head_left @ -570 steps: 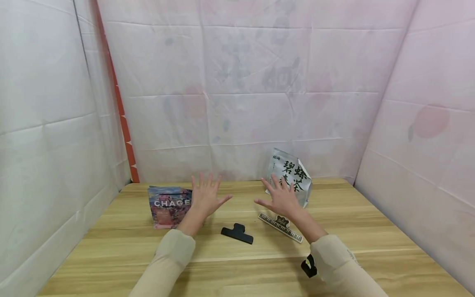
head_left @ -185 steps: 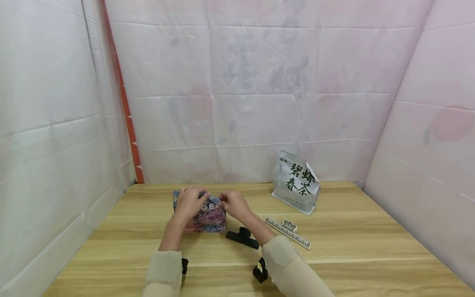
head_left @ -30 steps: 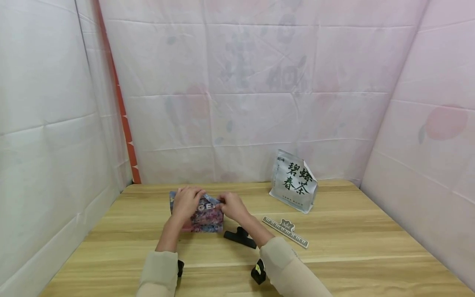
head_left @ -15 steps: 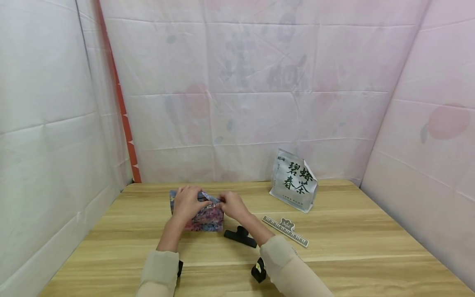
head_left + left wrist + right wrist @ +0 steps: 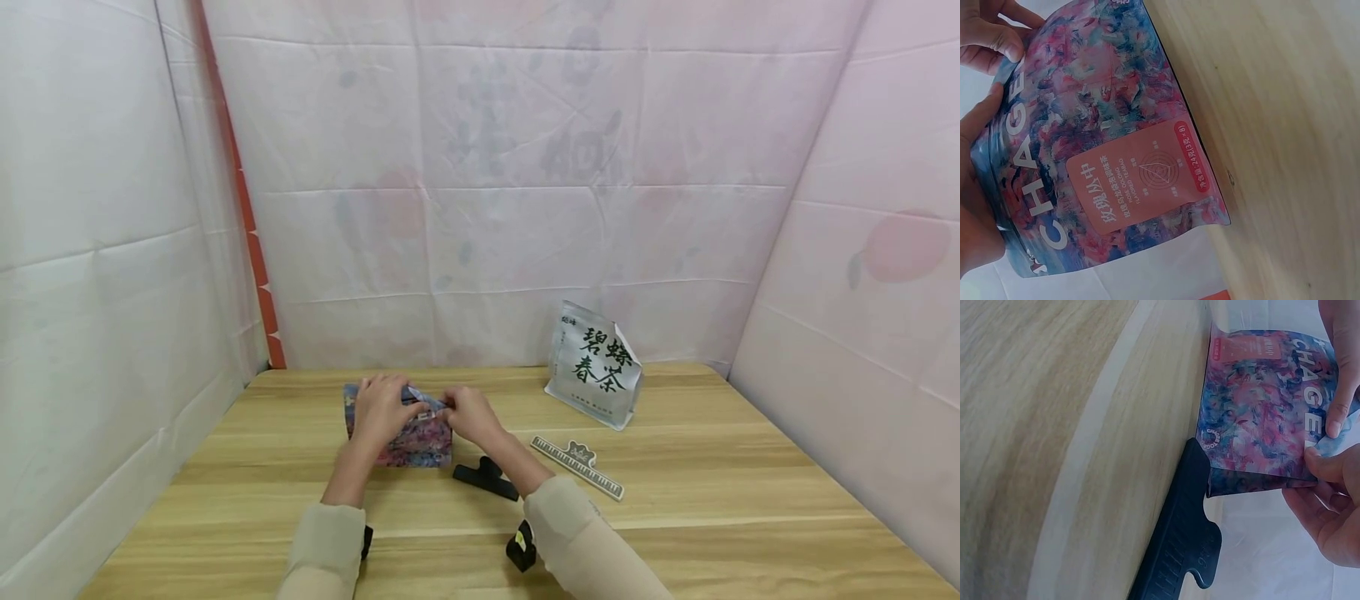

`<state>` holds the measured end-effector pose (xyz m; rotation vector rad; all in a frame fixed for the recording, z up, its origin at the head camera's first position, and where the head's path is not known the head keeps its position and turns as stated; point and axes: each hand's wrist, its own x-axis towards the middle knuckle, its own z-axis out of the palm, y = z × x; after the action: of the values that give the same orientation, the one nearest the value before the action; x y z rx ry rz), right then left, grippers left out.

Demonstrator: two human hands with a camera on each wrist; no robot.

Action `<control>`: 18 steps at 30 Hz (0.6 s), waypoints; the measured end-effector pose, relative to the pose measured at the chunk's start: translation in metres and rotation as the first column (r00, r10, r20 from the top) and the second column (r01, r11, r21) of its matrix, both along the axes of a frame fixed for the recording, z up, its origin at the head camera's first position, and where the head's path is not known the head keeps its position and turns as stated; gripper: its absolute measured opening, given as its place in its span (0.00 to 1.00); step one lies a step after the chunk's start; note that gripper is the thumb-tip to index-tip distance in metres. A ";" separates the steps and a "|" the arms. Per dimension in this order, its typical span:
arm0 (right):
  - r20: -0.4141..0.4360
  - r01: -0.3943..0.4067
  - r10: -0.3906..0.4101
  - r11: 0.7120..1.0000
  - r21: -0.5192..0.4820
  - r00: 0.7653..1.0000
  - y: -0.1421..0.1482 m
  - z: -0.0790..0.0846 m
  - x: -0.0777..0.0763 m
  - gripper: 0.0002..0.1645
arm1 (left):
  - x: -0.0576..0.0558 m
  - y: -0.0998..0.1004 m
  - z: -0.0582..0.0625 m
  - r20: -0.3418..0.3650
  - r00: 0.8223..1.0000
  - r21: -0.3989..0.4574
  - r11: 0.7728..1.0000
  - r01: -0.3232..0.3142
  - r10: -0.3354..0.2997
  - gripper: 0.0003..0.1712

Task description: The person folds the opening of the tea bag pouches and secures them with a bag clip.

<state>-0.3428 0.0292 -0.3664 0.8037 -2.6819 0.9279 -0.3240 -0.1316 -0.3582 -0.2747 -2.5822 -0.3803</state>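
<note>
A blue-and-pink tea pouch (image 5: 423, 446) lettered CHAGE stands on the table, its top edge bent over at the right. My left hand (image 5: 380, 410) grips the top from above, thumb in front and fingers behind. At the top right corner my right hand (image 5: 471, 417) pinches the bent edge between thumb and fingers. In the left wrist view the pouch's pink label (image 5: 1138, 178) faces the camera. The right wrist view has both thumbs close together at the blue fold (image 5: 1338, 434). A black clip (image 5: 486, 478) lies just right of the pouch's base.
A silver tea bag (image 5: 595, 367) with dark green characters stands at the back right. In front of it lies a white clip (image 5: 577, 465) with a piano-key pattern. The wooden table (image 5: 712, 483) is walled by pale hanging sheets (image 5: 510, 242).
Earlier both hands were spread over the table; since then they have taken hold of the pouch, which moved right. Over the last second its top has folded further forward, covering the lettering.
</note>
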 end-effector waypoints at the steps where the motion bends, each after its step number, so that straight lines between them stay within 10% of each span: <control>1: 0.000 0.003 -0.003 1.000 -0.003 1.000 -0.001 0.000 0.000 0.04 | -0.001 0.000 0.000 0.001 1.000 -0.001 1.000 -0.002 0.002 0.21; 18: -0.064 -0.004 0.004 1.000 0.004 0.998 0.001 -0.007 0.000 0.02 | -0.001 0.000 -0.002 -0.008 1.000 0.002 1.000 -0.008 0.008 0.22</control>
<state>-0.3433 0.0299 -0.3729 0.8252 -2.6292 0.8834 -0.3252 -0.1313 -0.3605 -0.2641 -2.5740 -0.3784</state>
